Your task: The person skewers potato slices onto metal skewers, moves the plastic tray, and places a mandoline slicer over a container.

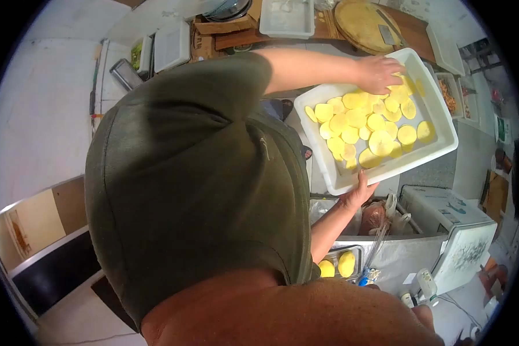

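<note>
In the head view I have a white plastic tray (305,118) tilted in front of me, with many thin yellow potato slices (356,118) spread over its floor. My left hand (379,75) reaches over the far left corner, its fingers bent down onto slices there; the fingertips are partly hidden. My right hand (357,196) grips the near right rim, thumb on top and the other fingers beneath, mostly out of sight. Below the right forearm, peeled potatoes (346,264) sit in a metal tray.
To my left, a counter bears a round wooden board (360,26) with a cleaver (386,34) on it, beside a white container (287,17). A white foam box (464,230) stands to the right. Plastic bags (375,216) lie below the tray.
</note>
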{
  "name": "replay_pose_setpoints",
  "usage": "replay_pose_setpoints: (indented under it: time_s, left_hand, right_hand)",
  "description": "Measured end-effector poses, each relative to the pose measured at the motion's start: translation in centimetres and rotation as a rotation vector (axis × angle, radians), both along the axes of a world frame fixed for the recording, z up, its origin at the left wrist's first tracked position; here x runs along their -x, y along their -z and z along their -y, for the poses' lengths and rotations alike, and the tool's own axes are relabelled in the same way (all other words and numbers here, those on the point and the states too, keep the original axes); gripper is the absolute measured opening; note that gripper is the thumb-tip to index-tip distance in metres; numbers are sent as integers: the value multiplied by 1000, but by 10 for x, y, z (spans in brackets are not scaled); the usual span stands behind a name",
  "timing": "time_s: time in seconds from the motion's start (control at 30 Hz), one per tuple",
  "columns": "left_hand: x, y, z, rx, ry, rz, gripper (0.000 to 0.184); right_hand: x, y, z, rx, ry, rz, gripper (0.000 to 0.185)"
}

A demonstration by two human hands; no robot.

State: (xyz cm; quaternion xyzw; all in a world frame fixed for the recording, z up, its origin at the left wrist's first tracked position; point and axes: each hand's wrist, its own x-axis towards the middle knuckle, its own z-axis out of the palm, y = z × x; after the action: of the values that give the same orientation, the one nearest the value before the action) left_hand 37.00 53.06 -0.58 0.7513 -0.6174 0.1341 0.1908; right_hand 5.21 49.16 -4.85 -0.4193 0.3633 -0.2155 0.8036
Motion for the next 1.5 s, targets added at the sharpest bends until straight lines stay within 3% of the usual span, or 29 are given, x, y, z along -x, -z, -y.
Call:
replay_pose_setpoints:
  time_s: [0.17,0.27,0.37,0.47,0.5,0.6,0.7,0.73,0.9,1.0,1.13,1.2,1.3,1.4,1.5]
  left_hand:
    - [-3,9,65,-161,-283,-9,46]
    - [9,-8,72,-270,-401,-269,42]
    - [12,2,63,-346,-217,-320,38]
    - [17,9,40,-180,88,-396,37]
    - [19,-3,33,-243,177,-301,41]
    - [14,-3,35,69,31,-232,47]
    - [-2,28,73,-9,-394,-215,52]
    - [-4,31,76,-20,-402,-241,52]
    - [28,21,60,-199,-261,-295,48]
    - [49,13,33,-380,41,-463,43]
    - [48,-15,68,-442,-102,-584,35]
    - [50,22,111,72,-128,-368,38]
    - [67,-5,128,-83,-221,-413,43]
    - [82,8,122,-96,-150,-384,44]
    - [89,8,109,-295,-64,-462,45]
  right_hand:
    - [2,-6,0,41,-24,40,70]
    - [1,-8,2,41,-31,49,71]
    - [-2,-8,-2,64,-33,54,71]
    - [-5,-13,-4,63,-24,63,72]
    - [-6,-13,-5,63,-21,64,72]
    - [-8,-22,-9,110,-5,48,67]
    - [-8,-24,-8,164,-32,43,66]
    - [-7,-22,-4,179,-49,48,66]
    - [-5,-21,1,85,-27,22,71]
    - [-6,-26,-6,73,-17,49,73]
    - [-7,-27,-8,65,-30,47,74]
    - [-9,-28,-6,80,-56,44,74]
    - [-9,-30,-5,96,-88,31,73]
    - [-5,-22,-4,56,-74,28,72]
    - [-7,-19,-7,39,-53,29,72]
